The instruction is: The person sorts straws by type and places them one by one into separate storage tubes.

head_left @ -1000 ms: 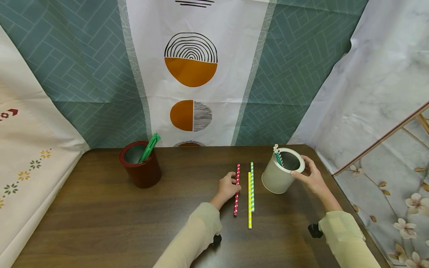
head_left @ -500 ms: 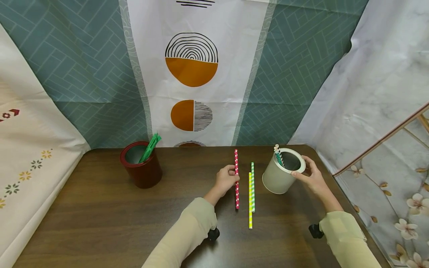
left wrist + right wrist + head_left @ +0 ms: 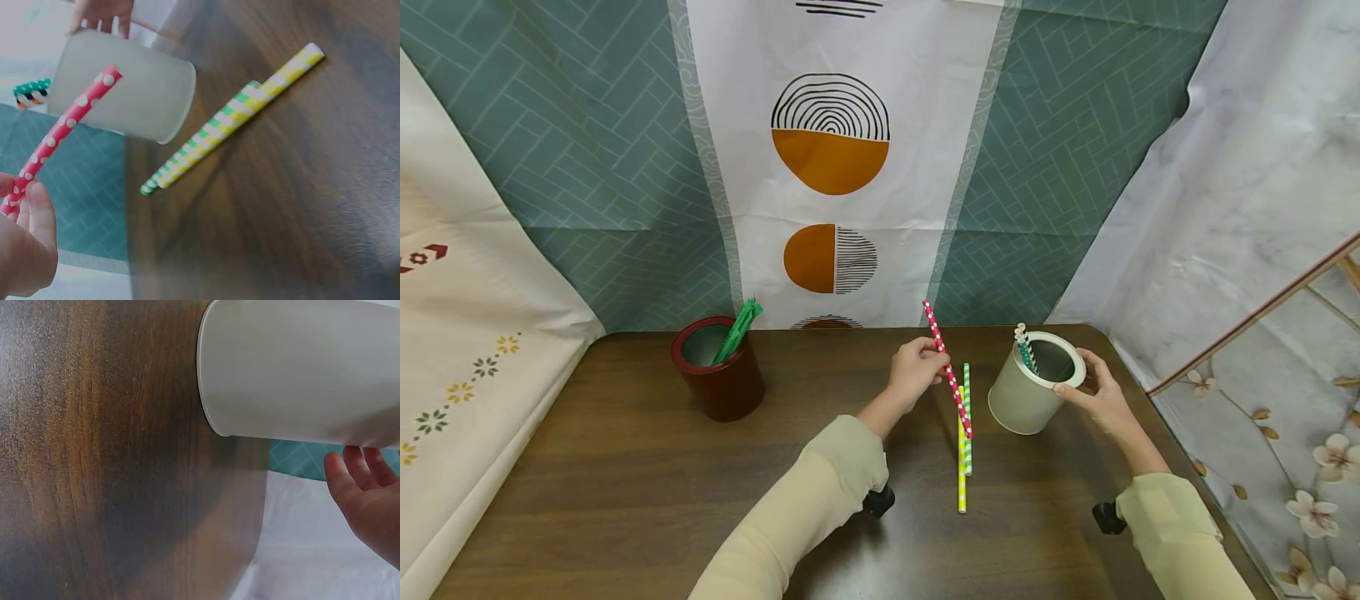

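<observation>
My left hand pinches a red paper straw with white dots between thumb and fingers, raised and tilted above the table. Below it lie a yellow-and-white straw and a green-and-white striped straw, side by side and touching in the left wrist view. Thumb and fingers of my right hand grip the rim of an off-white cylindrical canister. A few straws with teal and black patterns stand inside it. In the right wrist view, fingertips are against the canister's side.
A dark red canister at the back left holds green wrapped straws. The brown wooden table ends at a patterned cloth behind. More cloths hang at both sides.
My left hand has lifted the red dotted straw off the table and tilted it, its lower end swinging right over the other two straws. My right hand stays on the off-white canister.
</observation>
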Demonstrator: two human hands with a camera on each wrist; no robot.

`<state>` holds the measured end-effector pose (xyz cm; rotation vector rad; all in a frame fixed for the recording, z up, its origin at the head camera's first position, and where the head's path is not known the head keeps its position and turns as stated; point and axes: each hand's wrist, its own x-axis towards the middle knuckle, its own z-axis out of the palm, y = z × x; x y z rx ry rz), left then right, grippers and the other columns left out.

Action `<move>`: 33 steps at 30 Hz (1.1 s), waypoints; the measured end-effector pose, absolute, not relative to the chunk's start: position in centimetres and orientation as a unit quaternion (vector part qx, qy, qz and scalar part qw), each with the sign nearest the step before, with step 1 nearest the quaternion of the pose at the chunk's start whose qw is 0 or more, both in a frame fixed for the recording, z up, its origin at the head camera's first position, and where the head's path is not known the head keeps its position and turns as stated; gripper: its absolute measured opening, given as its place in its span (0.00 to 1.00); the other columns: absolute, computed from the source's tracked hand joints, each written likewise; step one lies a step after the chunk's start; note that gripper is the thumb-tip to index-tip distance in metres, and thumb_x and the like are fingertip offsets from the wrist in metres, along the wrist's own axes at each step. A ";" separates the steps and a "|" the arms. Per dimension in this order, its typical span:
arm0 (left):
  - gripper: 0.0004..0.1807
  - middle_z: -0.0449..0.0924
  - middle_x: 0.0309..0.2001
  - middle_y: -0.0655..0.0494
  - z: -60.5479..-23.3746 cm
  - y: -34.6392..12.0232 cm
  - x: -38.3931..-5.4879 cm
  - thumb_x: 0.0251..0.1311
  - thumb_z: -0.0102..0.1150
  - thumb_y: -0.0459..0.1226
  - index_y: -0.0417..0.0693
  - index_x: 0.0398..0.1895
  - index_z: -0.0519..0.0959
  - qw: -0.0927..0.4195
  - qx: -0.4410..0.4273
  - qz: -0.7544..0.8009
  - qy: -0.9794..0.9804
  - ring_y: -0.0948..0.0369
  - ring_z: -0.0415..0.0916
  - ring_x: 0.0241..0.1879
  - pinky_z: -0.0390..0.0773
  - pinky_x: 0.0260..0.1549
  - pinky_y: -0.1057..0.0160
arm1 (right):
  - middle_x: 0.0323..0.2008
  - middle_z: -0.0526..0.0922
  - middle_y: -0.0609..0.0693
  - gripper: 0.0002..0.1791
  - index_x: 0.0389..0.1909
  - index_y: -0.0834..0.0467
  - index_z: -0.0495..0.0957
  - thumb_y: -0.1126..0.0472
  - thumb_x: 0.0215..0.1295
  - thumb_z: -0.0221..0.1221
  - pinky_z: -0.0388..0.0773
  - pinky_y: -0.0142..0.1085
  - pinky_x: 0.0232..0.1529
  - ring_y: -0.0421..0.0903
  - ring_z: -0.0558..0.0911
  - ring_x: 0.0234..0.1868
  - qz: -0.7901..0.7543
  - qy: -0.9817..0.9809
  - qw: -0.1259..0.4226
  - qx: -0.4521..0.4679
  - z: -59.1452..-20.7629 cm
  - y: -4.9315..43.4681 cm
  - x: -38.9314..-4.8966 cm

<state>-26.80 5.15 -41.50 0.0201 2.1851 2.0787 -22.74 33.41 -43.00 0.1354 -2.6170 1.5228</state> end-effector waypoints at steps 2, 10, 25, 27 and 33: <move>0.10 0.82 0.31 0.47 -40.8 5.3 -26.9 0.52 0.55 0.33 0.37 0.38 0.75 0.057 0.010 0.690 0.721 0.66 0.75 0.21 0.79 0.26 0.67 | 0.45 0.62 0.33 0.37 0.63 0.64 0.49 0.65 0.56 0.57 0.69 0.19 0.36 0.30 0.68 0.44 0.503 -0.861 0.056 0.045 -43.0 33.4 -22.7; 0.10 0.81 0.31 0.47 -37.4 5.8 -27.2 0.53 0.58 0.35 0.38 0.36 0.74 0.050 0.028 0.702 0.710 0.58 0.79 0.28 0.80 0.30 0.64 | 0.48 0.64 0.41 0.37 0.63 0.64 0.49 0.65 0.56 0.57 0.69 0.19 0.36 0.32 0.68 0.44 0.502 -0.862 0.059 0.047 -43.1 33.5 -22.8; 0.08 0.81 0.31 0.48 -33.1 7.3 -27.8 0.52 0.59 0.35 0.40 0.33 0.74 0.014 0.047 0.728 0.684 0.63 0.78 0.27 0.79 0.28 0.68 | 0.56 0.60 0.64 0.37 0.64 0.64 0.47 0.63 0.57 0.56 0.67 0.18 0.36 0.37 0.67 0.46 0.483 -0.873 0.048 0.040 -42.7 33.3 -22.7; 0.07 0.81 0.30 0.49 -33.1 7.7 -27.8 0.52 0.59 0.35 0.41 0.32 0.75 0.004 0.045 0.726 0.686 0.63 0.79 0.27 0.78 0.27 0.69 | 0.56 0.60 0.64 0.37 0.64 0.64 0.47 0.63 0.57 0.56 0.68 0.18 0.36 0.37 0.67 0.46 0.489 -0.870 0.048 0.043 -42.7 33.3 -22.7; 0.09 0.82 0.31 0.48 -33.7 9.1 -27.5 0.52 0.60 0.36 0.40 0.33 0.75 -0.031 0.050 0.707 0.705 0.59 0.80 0.30 0.78 0.26 0.71 | 0.55 0.60 0.64 0.37 0.63 0.65 0.48 0.63 0.57 0.56 0.68 0.18 0.36 0.36 0.67 0.45 0.495 -0.866 0.051 0.046 -42.7 33.2 -22.7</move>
